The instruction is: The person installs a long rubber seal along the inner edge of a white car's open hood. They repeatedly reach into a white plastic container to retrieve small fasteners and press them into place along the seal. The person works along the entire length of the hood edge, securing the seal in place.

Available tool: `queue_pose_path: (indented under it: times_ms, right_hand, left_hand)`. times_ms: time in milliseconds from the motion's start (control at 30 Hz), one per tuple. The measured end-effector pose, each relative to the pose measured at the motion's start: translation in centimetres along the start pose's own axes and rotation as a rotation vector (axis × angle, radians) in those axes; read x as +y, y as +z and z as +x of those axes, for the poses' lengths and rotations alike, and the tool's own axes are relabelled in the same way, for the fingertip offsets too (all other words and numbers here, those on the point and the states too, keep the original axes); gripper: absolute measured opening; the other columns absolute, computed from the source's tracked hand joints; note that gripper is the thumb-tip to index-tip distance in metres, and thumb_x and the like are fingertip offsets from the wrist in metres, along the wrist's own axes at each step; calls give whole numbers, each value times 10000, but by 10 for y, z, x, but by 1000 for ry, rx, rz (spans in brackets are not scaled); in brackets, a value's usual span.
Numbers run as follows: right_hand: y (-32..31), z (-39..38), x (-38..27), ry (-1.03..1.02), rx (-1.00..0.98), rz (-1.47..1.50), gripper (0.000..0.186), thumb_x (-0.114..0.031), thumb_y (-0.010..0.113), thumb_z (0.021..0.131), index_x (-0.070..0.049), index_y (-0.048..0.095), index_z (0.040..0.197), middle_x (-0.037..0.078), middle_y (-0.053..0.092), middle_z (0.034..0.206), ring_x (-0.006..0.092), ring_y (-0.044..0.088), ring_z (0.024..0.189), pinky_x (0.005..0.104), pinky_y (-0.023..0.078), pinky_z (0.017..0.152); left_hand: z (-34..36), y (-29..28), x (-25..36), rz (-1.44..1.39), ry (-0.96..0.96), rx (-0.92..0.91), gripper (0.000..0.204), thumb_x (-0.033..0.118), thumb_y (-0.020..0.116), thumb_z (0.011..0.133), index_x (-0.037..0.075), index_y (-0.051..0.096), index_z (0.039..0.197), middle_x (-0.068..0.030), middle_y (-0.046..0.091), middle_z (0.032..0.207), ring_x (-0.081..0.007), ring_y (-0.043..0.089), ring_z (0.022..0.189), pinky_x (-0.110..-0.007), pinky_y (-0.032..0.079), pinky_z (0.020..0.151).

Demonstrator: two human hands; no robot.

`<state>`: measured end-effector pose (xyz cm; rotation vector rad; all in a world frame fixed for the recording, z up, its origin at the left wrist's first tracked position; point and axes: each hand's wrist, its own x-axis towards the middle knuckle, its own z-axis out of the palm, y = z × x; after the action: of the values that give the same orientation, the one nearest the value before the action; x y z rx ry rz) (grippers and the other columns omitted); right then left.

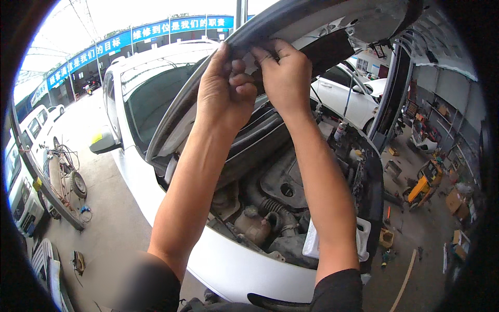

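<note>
Both my arms reach up to the underside of the raised hood (306, 28) of a white car. My left hand (223, 93) is closed at the hood's edge, its thumb up against the rim and its fingers curled inward. Beside it, my right hand (285, 73) pinches at the same edge with thumb and forefinger. Whatever lies between the fingers of either hand is too small or hidden to name. Below my forearms lies the open engine bay, with a dark engine cover (283, 182), a ribbed hose (278, 209) and a brownish reservoir (253, 226).
A white plastic jug (363, 236) sits at the front of the bay, partly behind my right forearm. The side mirror (105, 139) juts out at left. A lift post (392, 88) stands at right, near a yellow machine (423, 182) and scattered parts on the floor.
</note>
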<state>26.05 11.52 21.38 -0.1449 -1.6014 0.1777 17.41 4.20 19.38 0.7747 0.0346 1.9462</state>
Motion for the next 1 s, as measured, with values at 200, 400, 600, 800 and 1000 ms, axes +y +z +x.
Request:
queue_pose_path:
  times_ms: [200,400,600,800,1000]
  right_hand:
    - [-3,1,4,-169,61,-188,169,-168,643,852,-1,660,875,184,641,735,310,637,637,354,466,574]
    - [1,-11,-12,131,-45,29,177,-160,621,861,14,637,830,191,616,700,385,586,633,371,446,552]
    - [-15,3,16,-425,-89,-416,94,-25,613,784,-19,629,876,172,610,758,388,597,696,414,469,592]
    - [-8,2,10,-340,-55,-223,76,-47,638,818,4,631,873,162,633,820,344,618,737,376,473,645]
    - [-5,0,22,-307,-56,-167,110,-58,621,839,20,638,914,153,653,830,311,633,749,342,475,663]
  left_hand:
    - [3,2,-3,-122,-31,-2,143,218,649,861,147,526,865,60,420,624,-32,366,484,-164,285,401]
    - [-2,-9,-4,-71,-30,-44,152,200,668,844,138,530,861,68,403,605,-35,347,490,-172,267,414]
    - [-13,-2,-10,-43,-68,48,168,210,610,890,125,514,783,76,339,551,-35,302,460,-177,227,382]
    - [-28,1,-2,386,9,90,178,257,582,901,89,580,840,46,433,576,-53,383,474,-198,284,412]
    - [-27,1,12,1677,1307,113,290,113,716,749,34,597,1001,-109,585,850,-253,575,705,-349,467,614]
